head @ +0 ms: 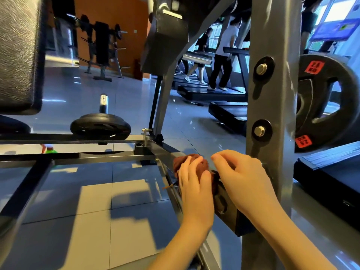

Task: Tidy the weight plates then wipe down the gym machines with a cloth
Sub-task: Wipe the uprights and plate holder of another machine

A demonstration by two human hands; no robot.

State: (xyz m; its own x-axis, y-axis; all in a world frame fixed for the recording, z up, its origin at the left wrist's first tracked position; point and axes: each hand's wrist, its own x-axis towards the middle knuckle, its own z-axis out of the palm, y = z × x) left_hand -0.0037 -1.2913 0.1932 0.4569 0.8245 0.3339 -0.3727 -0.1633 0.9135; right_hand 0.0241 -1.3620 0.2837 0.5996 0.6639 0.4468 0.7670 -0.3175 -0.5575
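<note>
gripping cloth (190, 162) on frame (161, 151) — left hand (194, 184); plate (350, 106) reads 25 kg.

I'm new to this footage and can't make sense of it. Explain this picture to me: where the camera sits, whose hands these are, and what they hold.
The picture comes from a camera worn on a person's head, looking forward and down in a gym. There is no robot: both bare hands are that person's own. The left hand holds a bunched brown cloth against a low metal bar of a weight machine's frame. The right hand sits beside it, fingers curled; whether it pinches the cloth is unclear. A grey bolted post rises on the right, with a large weight plate behind it. A smaller plate lies on a peg at the left.
</note>
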